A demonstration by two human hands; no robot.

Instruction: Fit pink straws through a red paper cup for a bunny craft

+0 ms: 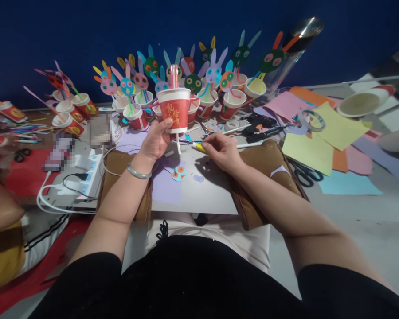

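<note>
My left hand (157, 138) grips a red and white paper cup (181, 108) upright above the table. Something clear and reddish, like a tube, rises behind or out of the cup's top, and a white stick (178, 144) hangs below its base. To the right, the fingers of my right hand (222, 150) pinch a yellow and white pen-like object (198, 147) close to the table. Below the cup, a light blue paper disc (178, 173) with orange pieces lies partly on a purple sheet (164, 188).
Cups with paper rabbit faces (193, 83) line the back. Coloured sheets (341, 133) and black scissors (306, 173) lie right. Brown cushions (267, 177) flank the work spot. Left are a power strip (91, 175), cables and a person's arm (1, 206).
</note>
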